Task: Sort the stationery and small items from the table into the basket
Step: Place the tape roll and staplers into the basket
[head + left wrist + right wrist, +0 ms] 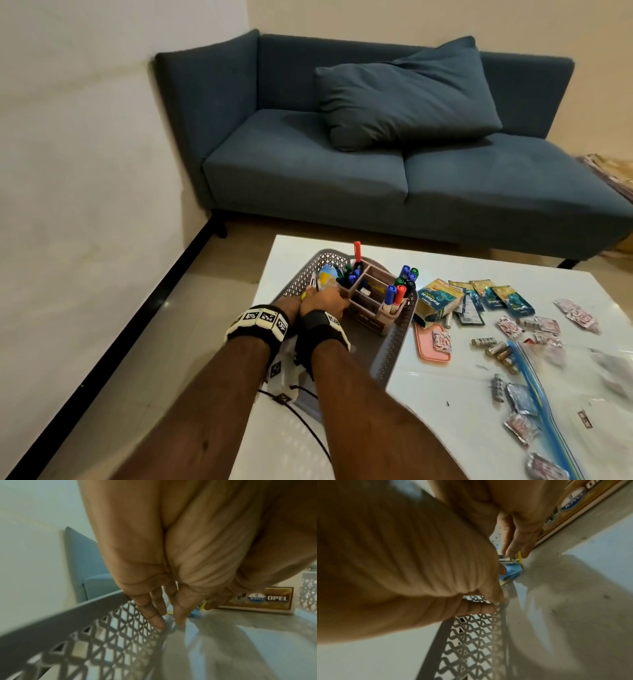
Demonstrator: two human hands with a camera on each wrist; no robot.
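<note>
Task judged approx half done: markers [406,275] & organiser [371,301] already in basket [301,270], both hands [320,301] down at its 9 o'clock wall w/ a packet [511,572], grip can't be told; sachets [579,315], batteries [498,349] left at 3 o'clock

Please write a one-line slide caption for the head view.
Both hands reach into the gray basket beside the marker organizer.

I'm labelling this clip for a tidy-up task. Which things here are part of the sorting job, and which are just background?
Part of the job:
- grey basket
- pink pen organiser in the basket
- blue-and-yellow packets at both hands
- sachets, batteries, Kohlen box, pink tray on the table

Just lying about:
- blue sofa
- cushion
</note>
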